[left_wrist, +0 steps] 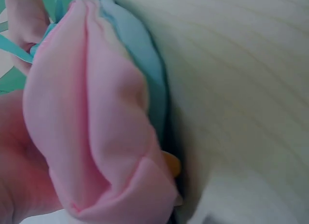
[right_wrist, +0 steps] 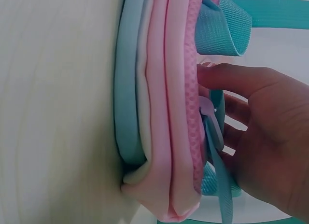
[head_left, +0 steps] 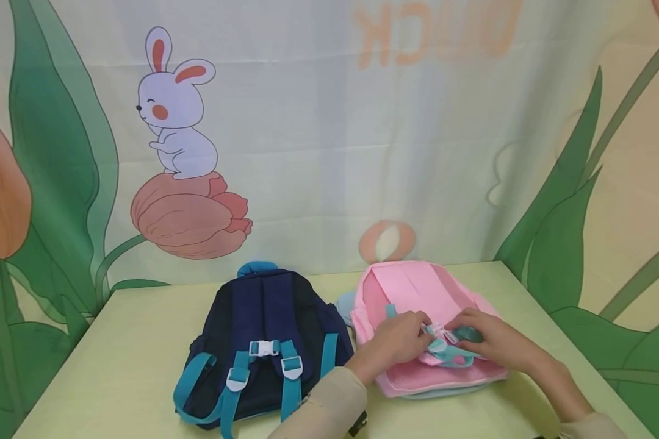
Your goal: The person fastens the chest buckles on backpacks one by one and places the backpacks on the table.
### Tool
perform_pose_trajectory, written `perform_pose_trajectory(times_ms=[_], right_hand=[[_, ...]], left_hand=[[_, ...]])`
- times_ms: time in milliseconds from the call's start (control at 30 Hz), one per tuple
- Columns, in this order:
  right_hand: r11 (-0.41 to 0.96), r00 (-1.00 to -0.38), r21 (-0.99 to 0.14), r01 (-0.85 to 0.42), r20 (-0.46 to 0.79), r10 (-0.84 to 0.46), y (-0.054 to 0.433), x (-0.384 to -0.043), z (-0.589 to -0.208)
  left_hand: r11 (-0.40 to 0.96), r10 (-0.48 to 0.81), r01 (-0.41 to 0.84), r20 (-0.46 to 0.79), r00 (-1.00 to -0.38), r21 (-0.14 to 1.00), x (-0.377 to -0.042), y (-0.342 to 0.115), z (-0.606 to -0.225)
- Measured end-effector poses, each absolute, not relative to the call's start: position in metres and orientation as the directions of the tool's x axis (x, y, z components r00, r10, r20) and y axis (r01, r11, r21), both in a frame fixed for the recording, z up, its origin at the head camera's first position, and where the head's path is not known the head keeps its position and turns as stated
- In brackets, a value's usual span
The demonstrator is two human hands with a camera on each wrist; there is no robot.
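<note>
A pink backpack point(head_left: 412, 281) lies on the table with its shoulder straps facing up. Over its middle, my left hand point(head_left: 399, 336) pinches one side of the pale chest-strap buckle point(head_left: 442, 333). From the other side my right hand point(head_left: 500, 342) holds the buckle's other part, thumb and fingers curled about it and its teal webbing point(head_left: 457, 358). The right wrist view has the right hand point(right_wrist: 275, 122) beside the pink mesh back panel point(right_wrist: 193, 89). In the left wrist view the bag's pink side point(left_wrist: 72, 118) hides most of the left hand's fingers.
Left of the pink bag lies a navy backpack point(head_left: 277, 286), its white chest buckle point(head_left: 264, 348) fastened and teal straps point(head_left: 230, 402) trailing forward. The pale table point(head_left: 126, 341) ends against a printed curtain point(head_left: 302, 152) at the back.
</note>
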State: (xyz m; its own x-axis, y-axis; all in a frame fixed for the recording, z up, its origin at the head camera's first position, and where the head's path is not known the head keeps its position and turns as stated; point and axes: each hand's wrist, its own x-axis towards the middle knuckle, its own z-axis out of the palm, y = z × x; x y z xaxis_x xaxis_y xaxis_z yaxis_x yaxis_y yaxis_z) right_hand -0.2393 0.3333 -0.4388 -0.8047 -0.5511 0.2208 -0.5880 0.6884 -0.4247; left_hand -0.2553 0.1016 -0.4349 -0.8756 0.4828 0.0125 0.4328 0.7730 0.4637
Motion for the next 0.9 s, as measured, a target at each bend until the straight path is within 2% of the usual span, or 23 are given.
perform_pose_trajectory(times_ms=[200, 467, 667, 900], right_hand=[[0.710, -0.808, -0.394, -0.584, 0.203, -0.553, 0.328, -0.242, -0.438], [0.759, -0.817, -0.303, -0.577, 0.214, -0.536, 0.327, -0.243, -0.440], [0.787, -0.831, -0.274, -0.553, 0.249, -0.498, 0.328, -0.241, -0.441], [0.784, -0.821, -0.256, -0.566, 0.267, -0.505, 0.327, -0.243, -0.441]], left_hand=[[0.758, 0.463, 0.416, 0.036, -0.886, 0.502, -0.255, 0.102, -0.443], [0.785, 0.443, 0.426, 0.071, -0.893, 0.449, -0.254, 0.102, -0.449], [0.795, 0.482, 0.475, 0.084, -0.872, 0.376, -0.254, 0.101, -0.451], [0.766, 0.486, 0.495, 0.134, -0.864, 0.411, -0.252, 0.099, -0.452]])
